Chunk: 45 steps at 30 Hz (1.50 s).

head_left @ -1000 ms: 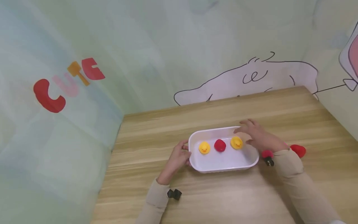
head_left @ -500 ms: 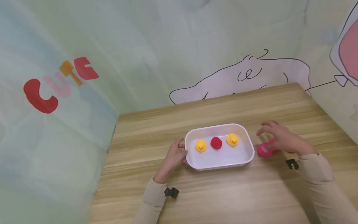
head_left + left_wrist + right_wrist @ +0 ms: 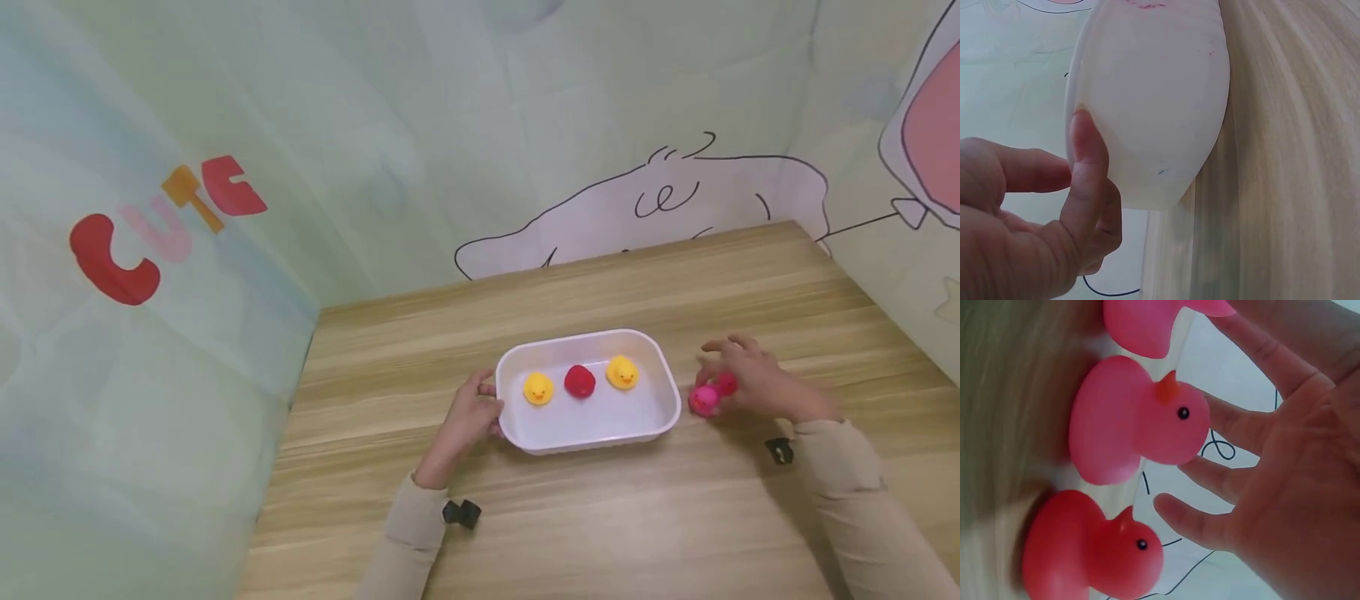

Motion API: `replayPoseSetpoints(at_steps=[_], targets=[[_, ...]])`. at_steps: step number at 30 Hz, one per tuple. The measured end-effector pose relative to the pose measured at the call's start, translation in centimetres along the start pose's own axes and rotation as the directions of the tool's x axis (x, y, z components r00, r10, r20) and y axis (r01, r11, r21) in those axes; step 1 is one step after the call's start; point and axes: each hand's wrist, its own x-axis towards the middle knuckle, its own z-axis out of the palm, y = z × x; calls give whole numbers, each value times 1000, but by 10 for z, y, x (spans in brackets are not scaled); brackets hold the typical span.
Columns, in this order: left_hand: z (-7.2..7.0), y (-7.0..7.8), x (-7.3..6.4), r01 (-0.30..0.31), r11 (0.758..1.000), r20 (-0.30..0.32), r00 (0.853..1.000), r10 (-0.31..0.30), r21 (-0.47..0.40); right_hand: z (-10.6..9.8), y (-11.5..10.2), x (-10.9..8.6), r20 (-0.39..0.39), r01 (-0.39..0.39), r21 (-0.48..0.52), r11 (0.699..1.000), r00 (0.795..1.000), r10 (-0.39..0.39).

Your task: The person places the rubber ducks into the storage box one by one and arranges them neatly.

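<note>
My left hand [image 3: 467, 421] pinches the left end of a white plastic tray [image 3: 600, 425], thumb [image 3: 1088, 147] on the outer wall and fingers at the rim. In the tray sit two yellow rubber ducks, left [image 3: 537, 389] and right [image 3: 622, 372], with a red rubber duck [image 3: 580, 382] between them. Right of the tray, my right hand [image 3: 761, 379] reaches over a group of rubber ducks. The right wrist view shows a pink duck [image 3: 1135, 419], a red duck [image 3: 1085, 550] and another pink duck [image 3: 1138, 325] cut off at the top. The fingers stretch loosely behind them.
The wooden table [image 3: 405, 358] meets a printed cloth backdrop [image 3: 420, 167] at the back and left. A black wrist-mount part [image 3: 461, 514] shows at the left sleeve, another [image 3: 780, 451] at the right sleeve.
My right hand has moved right, from over the tray's right end to the ducks outside it, and lowered there. The left hand keeps its hold on the tray. The view has shifted slightly.
</note>
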Motion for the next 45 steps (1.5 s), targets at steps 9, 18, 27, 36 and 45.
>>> replayPoseSetpoints(at_steps=[9,18,27,36,45], targets=[[2,3,1,-21,1000,-8,1000,21,9,-24,-23,4,16,16,-57,998,1000,-15],[0,1,-4,-32,999,0,999,32,14,-39,-60,9,46,27,-82,996,999,-24],[2,4,-5,-35,999,-8,999,36,17,-43,-89,20,60,60,-75,995,997,-56],[1,2,-6,-41,999,0,999,41,25,-31,-125,37,61,131,-91,987,990,-125],[2,5,-6,-61,997,9,998,61,37,-6,-157,58,82,234,-105,967,971,-226]])
